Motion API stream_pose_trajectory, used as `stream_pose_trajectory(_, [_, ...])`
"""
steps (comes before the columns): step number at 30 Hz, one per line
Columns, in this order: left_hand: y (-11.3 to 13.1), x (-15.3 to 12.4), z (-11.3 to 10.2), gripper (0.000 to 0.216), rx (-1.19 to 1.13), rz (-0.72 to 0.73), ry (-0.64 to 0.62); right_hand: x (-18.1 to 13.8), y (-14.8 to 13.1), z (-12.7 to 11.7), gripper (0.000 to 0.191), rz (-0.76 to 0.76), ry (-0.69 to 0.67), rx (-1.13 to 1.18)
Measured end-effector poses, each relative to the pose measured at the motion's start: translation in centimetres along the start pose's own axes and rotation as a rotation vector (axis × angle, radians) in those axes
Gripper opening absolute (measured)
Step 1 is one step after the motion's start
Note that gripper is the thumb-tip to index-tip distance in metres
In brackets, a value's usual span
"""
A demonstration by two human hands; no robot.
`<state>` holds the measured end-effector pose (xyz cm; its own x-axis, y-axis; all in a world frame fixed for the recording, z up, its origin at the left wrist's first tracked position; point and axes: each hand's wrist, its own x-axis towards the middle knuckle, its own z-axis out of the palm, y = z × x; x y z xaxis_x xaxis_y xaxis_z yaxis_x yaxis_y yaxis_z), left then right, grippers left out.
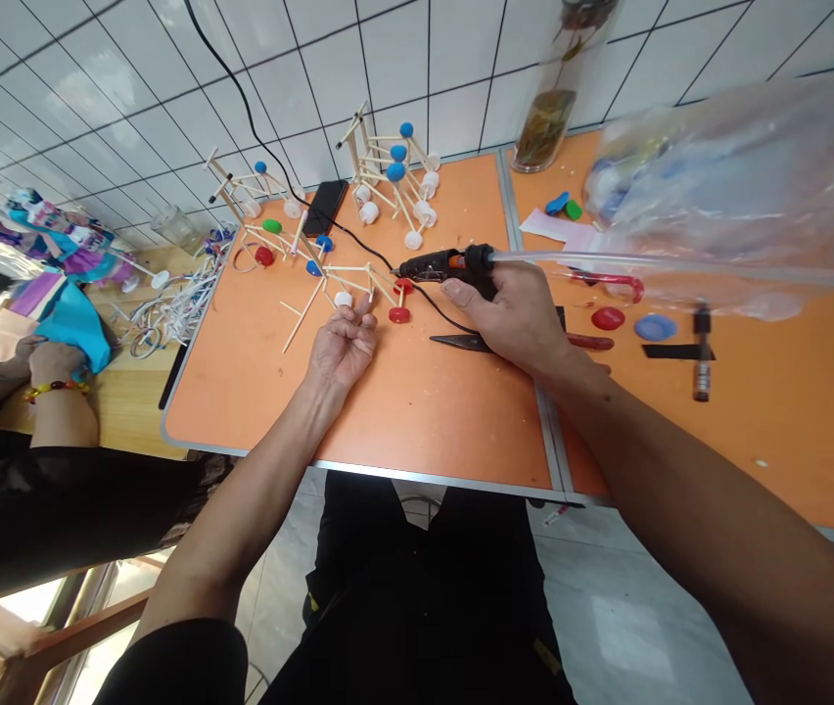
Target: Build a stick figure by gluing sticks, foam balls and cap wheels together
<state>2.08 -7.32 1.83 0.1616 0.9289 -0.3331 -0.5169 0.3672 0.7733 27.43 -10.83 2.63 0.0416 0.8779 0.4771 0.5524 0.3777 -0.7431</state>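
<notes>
Black trousers [424, 587] lie nearest, under the near edge of a wide orange table [417, 421]. A bulky clear plastic bag [740, 176] sits at the far right. Farther left of it, by the wall, stands a stick model [395, 172] with blue and white caps.

The right hand [524, 313] is wrapped around a black glue gun [436, 266], a long glue stick trailing right from its rear; the nozzle points left. The handle is the place to hold; the tip is probably hot.

Left of the nozzle, on the table, is a smaller stick frame [347, 269]. It looks light and stiff, but its glued joints would likely snap if squeezed; a gentle pinch beside a joint should suit. The left hand [344, 348] is just beside it, palm up, fingers curled; whether it grips a stick, I cannot tell.

Red caps [399, 315] end the frame's right side.
</notes>
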Motion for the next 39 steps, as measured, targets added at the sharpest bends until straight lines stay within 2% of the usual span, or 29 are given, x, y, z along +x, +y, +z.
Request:
stream_pose_trajectory(6, [0.1, -0.1, 0.4, 0.036, -0.049, -0.030, 0.045, 0.0, 0.1, 0.0, 0.037, 0.010, 0.001, -0.014])
stream_pose_trajectory(10, [0.0, -0.3, 0.6, 0.037, -0.104, -0.045, 0.027, -0.1, -0.1, 0.0, 0.036, 0.010, -0.001, 0.001])
stream_pose_trajectory(17, [-0.1, 0.2, -0.1, 0.038, -0.002, -0.006, 0.003, -0.1, 0.0, 0.0, 0.038, 0.020, 0.005, 0.004])
stream_pose_trajectory(23, [-0.2, 0.3, 0.0, 0.039, -0.018, 0.005, 0.006, -0.2, 0.1, 0.0, 0.036, 0.019, 0.003, -0.001])
stream_pose_trajectory(28, [-0.1, 0.0, 0.4, 0.040, -0.082, -0.023, 0.080, -0.2, -0.2, -0.2, 0.037, 0.014, -0.004, 0.001])
stream_pose_trajectory(34, [-0.3, 0.7, -0.8, 0.038, -0.007, 0.011, 0.004, -0.2, -0.3, -0.3, 0.038, 0.017, -0.006, -0.001])
stream_pose_trajectory(39, [-0.2, 0.4, -0.7, 0.038, -0.062, -0.032, 0.014, -0.2, -0.1, -0.2, 0.035, 0.032, -0.016, -0.012])
